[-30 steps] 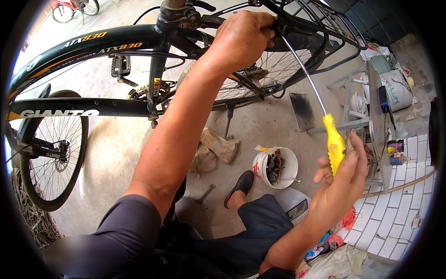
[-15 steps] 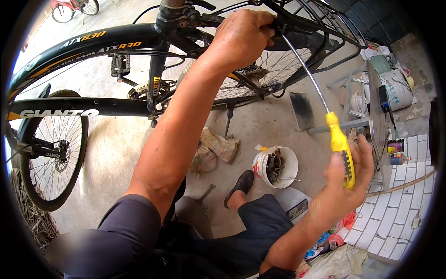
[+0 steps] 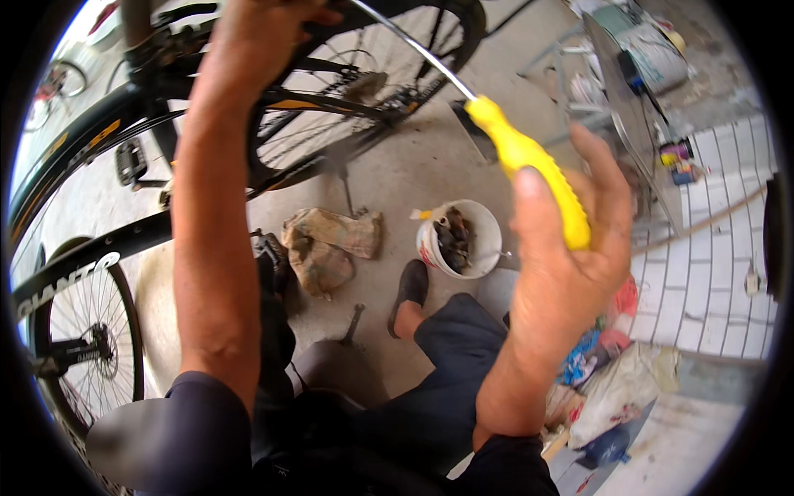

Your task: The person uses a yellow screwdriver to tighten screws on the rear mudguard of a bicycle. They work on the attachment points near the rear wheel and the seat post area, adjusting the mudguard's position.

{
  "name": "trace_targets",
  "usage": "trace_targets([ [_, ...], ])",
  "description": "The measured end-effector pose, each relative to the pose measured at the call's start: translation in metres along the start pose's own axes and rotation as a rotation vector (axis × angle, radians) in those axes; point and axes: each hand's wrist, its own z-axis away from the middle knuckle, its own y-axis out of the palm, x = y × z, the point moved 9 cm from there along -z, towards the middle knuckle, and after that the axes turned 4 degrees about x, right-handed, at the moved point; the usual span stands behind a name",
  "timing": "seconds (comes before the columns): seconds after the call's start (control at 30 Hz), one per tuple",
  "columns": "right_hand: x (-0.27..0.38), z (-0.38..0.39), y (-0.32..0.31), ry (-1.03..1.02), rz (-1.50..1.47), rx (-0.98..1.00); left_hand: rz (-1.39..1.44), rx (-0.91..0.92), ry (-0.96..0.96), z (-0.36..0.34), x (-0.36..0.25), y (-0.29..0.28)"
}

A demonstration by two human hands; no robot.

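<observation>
My left hand (image 3: 252,41) is at the top edge, fingers curled beside the black bicycle (image 3: 145,227); what they grip is hidden. My right hand (image 3: 562,281) loosely grips the yellow handle of a long screwdriver (image 3: 504,136), thumb along the near side and fingers bent around the far side. The steel shaft slants up-left toward my left hand, and its tip is out of view or hidden. The bicycle's rear wheel, chain and pedal show around my left forearm.
A white bucket (image 3: 488,236) of dark parts lies beside my foot (image 3: 409,293), near crumpled sacking (image 3: 331,240). At right stand a metal frame with a panel (image 3: 616,91) and white tiles (image 3: 715,273), with bags and bundles (image 3: 608,388) below. Another bicycle (image 3: 62,87) is at top left.
The view has shifted, so the bicycle sits further up and left. My right hand and the screwdriver appear higher, the handle tilted more steeply leftward. My left hand now reaches the top edge.
</observation>
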Motion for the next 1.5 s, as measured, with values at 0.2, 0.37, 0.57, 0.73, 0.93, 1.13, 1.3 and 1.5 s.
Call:
trace_targets([
  [0.2,-0.009,-0.003,-0.002,-0.084,-0.082,0.057,-0.03,0.016,0.156,-0.012,0.006,-0.004],
  [0.37,-0.022,-0.004,0.003,0.101,-0.072,0.11,-0.307,0.09,0.141,-0.027,0.027,-0.018],
  [0.57,-0.006,-0.005,0.001,-0.081,0.048,0.062,-0.322,0.072,0.131,-0.018,0.016,-0.013],
  [0.73,-0.004,-0.003,-0.001,-0.13,-0.016,0.049,-0.277,0.105,0.109,-0.024,0.024,-0.015],
  [0.93,-0.016,-0.007,0.001,0.036,-0.011,0.092,-0.274,0.081,0.127,-0.021,0.02,-0.015],
  [1.13,-0.013,-0.003,0.001,-0.015,0.013,0.058,-0.264,0.071,0.142,-0.015,0.01,-0.009],
  [1.3,-0.004,-0.001,0.001,-0.091,-0.044,0.056,-0.225,0.101,0.149,-0.025,0.023,-0.015],
  [1.5,-0.004,-0.004,-0.001,-0.142,-0.233,0.02,-0.024,-0.03,0.115,0.001,-0.01,0.009],
])
